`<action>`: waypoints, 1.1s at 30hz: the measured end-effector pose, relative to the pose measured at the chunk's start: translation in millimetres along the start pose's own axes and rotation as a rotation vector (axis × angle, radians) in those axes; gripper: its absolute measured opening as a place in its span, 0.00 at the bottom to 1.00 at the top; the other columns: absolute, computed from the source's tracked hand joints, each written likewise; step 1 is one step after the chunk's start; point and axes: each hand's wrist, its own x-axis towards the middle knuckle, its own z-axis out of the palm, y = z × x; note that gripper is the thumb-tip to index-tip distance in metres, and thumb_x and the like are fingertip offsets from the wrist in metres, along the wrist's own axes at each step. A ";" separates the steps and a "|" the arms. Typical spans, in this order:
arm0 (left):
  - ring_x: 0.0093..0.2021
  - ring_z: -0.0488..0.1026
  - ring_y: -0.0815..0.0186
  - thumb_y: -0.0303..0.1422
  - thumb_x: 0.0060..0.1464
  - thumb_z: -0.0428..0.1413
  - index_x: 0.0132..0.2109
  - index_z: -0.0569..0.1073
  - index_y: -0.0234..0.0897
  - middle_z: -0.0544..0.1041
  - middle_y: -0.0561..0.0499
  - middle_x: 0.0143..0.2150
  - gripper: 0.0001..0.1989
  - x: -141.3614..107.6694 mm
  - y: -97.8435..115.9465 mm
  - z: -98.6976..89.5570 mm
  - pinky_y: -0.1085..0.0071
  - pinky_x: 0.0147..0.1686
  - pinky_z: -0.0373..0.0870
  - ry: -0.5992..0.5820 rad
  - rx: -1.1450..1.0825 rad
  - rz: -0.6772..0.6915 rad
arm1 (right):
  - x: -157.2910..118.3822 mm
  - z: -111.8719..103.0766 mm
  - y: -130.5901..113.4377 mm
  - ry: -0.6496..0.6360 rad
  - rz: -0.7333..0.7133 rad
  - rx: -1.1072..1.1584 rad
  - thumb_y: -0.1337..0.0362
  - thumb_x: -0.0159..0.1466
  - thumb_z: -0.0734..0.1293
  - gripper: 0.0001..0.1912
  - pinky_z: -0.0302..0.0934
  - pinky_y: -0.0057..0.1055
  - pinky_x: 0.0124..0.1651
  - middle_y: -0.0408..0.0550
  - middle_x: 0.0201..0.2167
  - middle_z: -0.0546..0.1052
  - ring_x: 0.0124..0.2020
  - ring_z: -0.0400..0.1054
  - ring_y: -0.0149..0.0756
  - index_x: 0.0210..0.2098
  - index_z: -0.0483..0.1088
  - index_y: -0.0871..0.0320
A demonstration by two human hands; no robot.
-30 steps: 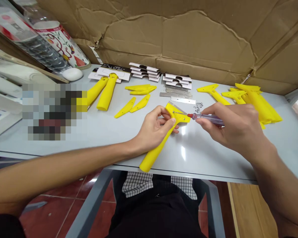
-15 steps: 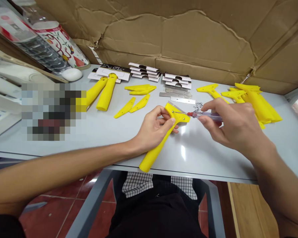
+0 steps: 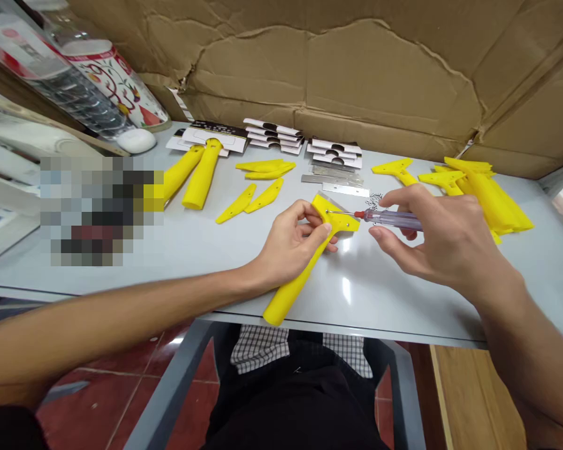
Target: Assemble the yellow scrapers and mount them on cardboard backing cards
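In my left hand (image 3: 291,244) a yellow scraper (image 3: 293,292) is pinched at the neck, its handle slanting down toward the table's front edge. A thin blade edge shows along its head. My right hand (image 3: 455,237) has its fingers round the clear handle of a screwdriver (image 3: 394,219), with the thumb away from it. The screwdriver's tip meets a screw in the scraper's head; another screw sits nearer its right end. Behind the screwdriver lies a small pile of screws (image 3: 374,201). Metal blades (image 3: 346,189) lie beyond the scraper head.
Several yellow cover pieces (image 3: 263,196) lie left of centre. Two yellow scrapers with cards (image 3: 199,181) rest further left. Folded cards (image 3: 334,152) stand at the back by the cardboard (image 3: 356,69). More yellow handles (image 3: 492,194) are piled at right. Bottles (image 3: 117,81) stand back left.
My right thumb has moved off the screwdriver handle, down and to the left. The scraper, my left hand and the screwdriver's tip stay in place.
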 end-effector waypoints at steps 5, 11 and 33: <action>0.35 0.86 0.64 0.29 0.63 0.64 0.40 0.67 0.38 0.73 0.54 0.38 0.11 0.0 -0.3 -0.2 0.69 0.36 0.88 0.005 0.003 -0.002 | -0.1 -2.3 -3.3 -0.023 -0.016 0.015 0.60 0.74 0.68 0.06 0.54 0.35 0.29 0.43 0.27 0.82 0.24 0.73 0.36 0.43 0.76 0.55; 0.35 0.87 0.63 0.28 0.64 0.63 0.41 0.67 0.38 0.73 0.55 0.37 0.10 0.1 -0.7 -0.3 0.69 0.35 0.88 -0.002 -0.001 0.008 | 0.0 -1.4 -0.6 0.005 -0.033 -0.046 0.54 0.75 0.68 0.12 0.52 0.35 0.28 0.42 0.24 0.80 0.21 0.71 0.35 0.43 0.77 0.56; 0.35 0.87 0.64 0.28 0.64 0.63 0.41 0.67 0.38 0.72 0.55 0.37 0.11 0.6 -3.3 0.0 0.68 0.36 0.88 0.009 0.000 0.023 | 0.8 -4.1 -4.7 -0.035 -0.042 -0.066 0.57 0.77 0.67 0.12 0.51 0.35 0.28 0.43 0.24 0.80 0.22 0.72 0.36 0.42 0.77 0.56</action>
